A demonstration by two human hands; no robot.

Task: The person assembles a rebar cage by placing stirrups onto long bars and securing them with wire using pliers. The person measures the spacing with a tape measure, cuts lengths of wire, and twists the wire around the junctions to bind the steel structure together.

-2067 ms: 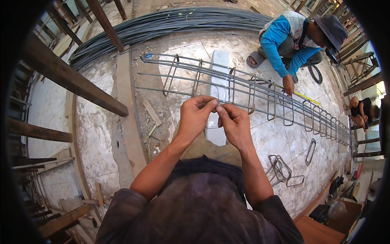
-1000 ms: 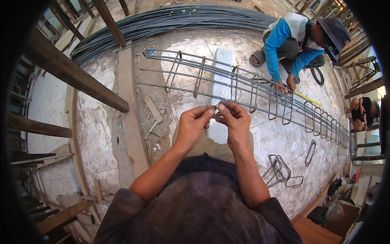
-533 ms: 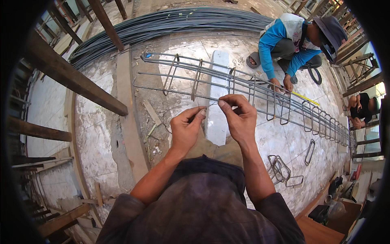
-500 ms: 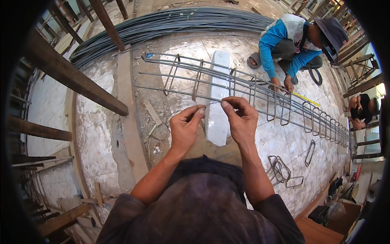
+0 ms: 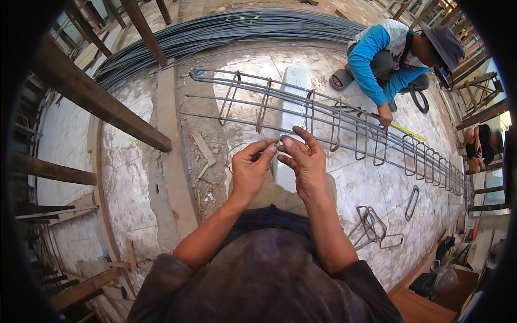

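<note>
My left hand [image 5: 251, 168] pinches a thin wire [image 5: 279, 142] between thumb and forefinger. The fingertips of my right hand [image 5: 308, 164] meet it at the same spot; thumb and forefinger are closed there, and its other fingers stand apart. A thin curved strand seems to trail left of my left hand. Just beyond both hands lies a long steel rebar cage [image 5: 347, 141], its straight bars running through rectangular stirrups [image 5: 263, 105]. A pale block [image 5: 284, 175] lies beneath the cage's near end, partly hidden by my hands.
Across the cage a crouching co-worker [image 5: 377, 54] has a hand on the bars, by a yellow tape measure [image 5: 407, 132]. Loose stirrups [image 5: 371, 223] lie at right. Long steel rods [image 5: 226, 29] are piled behind. Wooden posts [image 5: 102, 102] slant in from the left. Another person [image 5: 481, 145] sits far right.
My right hand has moved left, bringing its fingertips to my left hand's. Before, they were apart with wire stretched between them. One of the co-worker's hands is no longer visible at the bars.
</note>
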